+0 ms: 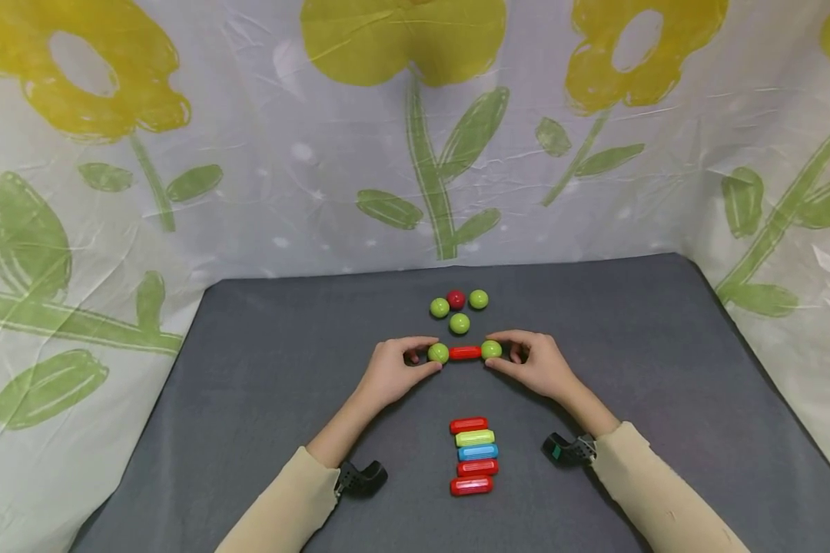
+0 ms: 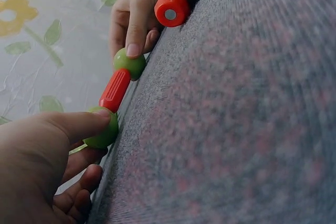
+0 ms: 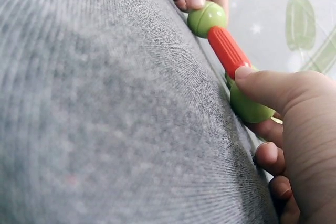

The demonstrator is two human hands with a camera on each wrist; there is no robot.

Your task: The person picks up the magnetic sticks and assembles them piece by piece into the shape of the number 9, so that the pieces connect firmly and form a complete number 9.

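A red magnetic rod lies crosswise between two green balls, one at each end. My left hand pinches the left green ball between thumb and fingers. On the other side my right hand pinches the right green ball the same way. In the left wrist view the red rod meets both balls, forming a dumbbell shape. The right wrist view shows the right thumb pressed on the near green ball, close to the rod's end.
Beyond the hands lie a red ball and three green balls, among them one close behind the rod. Nearer the body, several rods in red, yellow-green and blue form a column on the grey cloth. A flowered curtain hangs behind.
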